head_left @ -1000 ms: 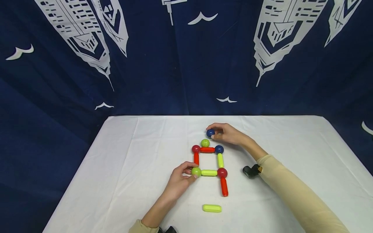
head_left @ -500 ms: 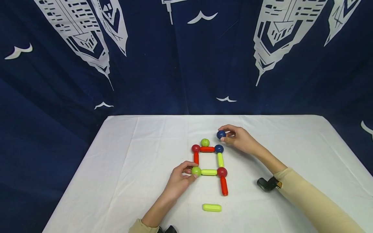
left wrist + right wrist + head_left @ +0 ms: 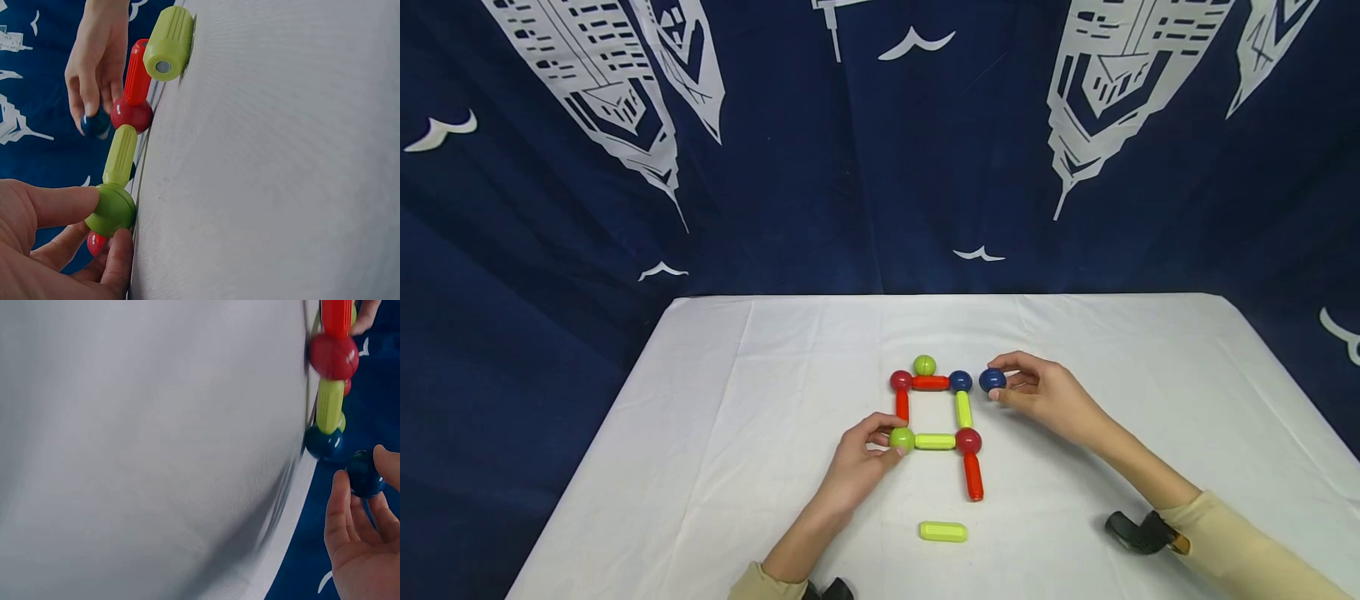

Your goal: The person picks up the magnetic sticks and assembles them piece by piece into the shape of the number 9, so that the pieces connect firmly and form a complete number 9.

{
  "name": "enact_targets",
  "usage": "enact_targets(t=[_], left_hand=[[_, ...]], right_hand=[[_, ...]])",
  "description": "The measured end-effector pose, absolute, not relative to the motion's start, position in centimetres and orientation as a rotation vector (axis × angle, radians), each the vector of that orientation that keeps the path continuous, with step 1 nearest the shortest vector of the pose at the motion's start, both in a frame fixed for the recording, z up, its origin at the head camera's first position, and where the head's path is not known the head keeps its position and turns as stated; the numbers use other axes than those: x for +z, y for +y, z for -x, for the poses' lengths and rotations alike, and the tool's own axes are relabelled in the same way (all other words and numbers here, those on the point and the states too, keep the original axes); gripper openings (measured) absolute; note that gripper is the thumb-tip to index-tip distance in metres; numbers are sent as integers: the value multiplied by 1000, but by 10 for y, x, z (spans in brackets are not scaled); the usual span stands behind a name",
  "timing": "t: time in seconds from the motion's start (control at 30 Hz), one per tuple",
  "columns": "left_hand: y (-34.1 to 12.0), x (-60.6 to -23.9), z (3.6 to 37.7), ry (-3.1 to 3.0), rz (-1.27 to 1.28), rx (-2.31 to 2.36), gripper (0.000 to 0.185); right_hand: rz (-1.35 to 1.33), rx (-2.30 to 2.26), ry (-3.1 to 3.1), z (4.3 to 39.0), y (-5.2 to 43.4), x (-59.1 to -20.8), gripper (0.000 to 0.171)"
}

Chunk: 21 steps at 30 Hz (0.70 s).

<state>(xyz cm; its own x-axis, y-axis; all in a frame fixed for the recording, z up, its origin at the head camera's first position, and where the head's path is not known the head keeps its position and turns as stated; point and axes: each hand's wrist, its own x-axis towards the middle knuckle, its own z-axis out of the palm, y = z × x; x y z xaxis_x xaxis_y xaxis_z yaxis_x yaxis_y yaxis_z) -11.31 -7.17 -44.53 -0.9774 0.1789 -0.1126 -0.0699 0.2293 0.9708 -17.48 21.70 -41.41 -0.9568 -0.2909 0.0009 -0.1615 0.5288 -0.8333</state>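
Note:
Between thumb and fingers, my left hand (image 3: pixel 859 462) pinches a lime-green ball (image 3: pixel 902 439), the near left corner of a square of rods and balls. Its other corners are a red ball (image 3: pixel 901 381), a blue ball (image 3: pixel 960 381) and another red ball (image 3: pixel 968 441). Red rods (image 3: pixel 931 383) form the far and left sides; lime-green rods (image 3: pixel 935 442) form the near and right ones. My right hand (image 3: pixel 1051 396) holds a second blue ball (image 3: pixel 992 380) in its fingertips, just right of the blue corner. In the right wrist view a small gap separates this held ball (image 3: pixel 365 474) from that corner.
From the near right corner a red rod (image 3: pixel 973 477) points toward me. Nearer still lies a loose lime-green rod (image 3: pixel 943 532), with a metal disc in its end. Another lime-green ball (image 3: pixel 924 364) sits against the far side. A dark blue curtain (image 3: pixel 880 167) hangs behind the white table (image 3: pixel 700 500).
My right hand has carried its blue ball to the right and nearer me, from behind the square to beside the blue corner. My left hand stays on the lime-green ball.

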Motion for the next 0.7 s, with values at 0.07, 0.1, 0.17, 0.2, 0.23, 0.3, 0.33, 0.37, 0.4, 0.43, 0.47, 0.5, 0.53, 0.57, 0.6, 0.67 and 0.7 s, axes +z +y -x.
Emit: enact_targets(t=[0.07, 0.1, 0.17, 0.2, 0.23, 0.3, 0.33, 0.37, 0.4, 0.43, 0.47, 0.5, 0.53, 0.57, 0.6, 0.67, 0.7], left_hand=[[-72, -446, 114, 2296, -97, 1834, 30], [-72, -446, 114, 2293, -96, 1838, 31], [-72, -446, 114, 2289, -99, 1844, 31], [-72, -446, 114, 2287, -102, 1849, 31], [-72, -446, 113, 2285, -107, 1852, 31], [-72, -446, 113, 2283, -111, 1853, 31], [-72, -445, 112, 2284, -111, 1851, 31], [-72, -445, 112, 2285, -111, 1851, 31], [-72, -444, 112, 2287, -112, 1850, 30], [-72, -444, 112, 2291, -112, 1847, 30], [-72, -443, 111, 2295, -111, 1844, 30], [-72, -443, 111, 2298, -111, 1843, 30], [-72, -442, 111, 2300, -112, 1843, 31], [-72, -442, 110, 2301, -114, 1844, 31], [-72, -442, 110, 2300, -116, 1847, 31], [-72, -441, 110, 2294, -115, 1854, 31], [-72, -441, 110, 2292, -115, 1857, 31]], right_hand=[[374, -1411, 2620, 166, 217, -413, 39], [363, -1418, 2613, 161, 217, -413, 40], [346, -1439, 2596, 152, 217, -413, 40], [340, -1449, 2586, 148, 217, -413, 41], [333, -1455, 2577, 143, 218, -413, 41], [314, -1479, 2547, 134, 218, -414, 41], [307, -1490, 2531, 129, 218, -414, 42], [296, -1497, 2515, 125, 217, -414, 42], [288, -1500, 2502, 120, 217, -414, 42], [283, -1502, 2488, 115, 217, -415, 43], [279, -1505, 2471, 111, 217, -415, 43], [270, -1505, 2455, 106, 216, -415, 44], [262, -1503, 2440, 102, 216, -415, 44], [257, -1496, 2429, 98, 216, -416, 44], [256, -1489, 2416, 94, 216, -416, 45], [260, -1477, 2386, 87, 216, -417, 45], [263, -1469, 2374, 83, 215, -417, 44]])
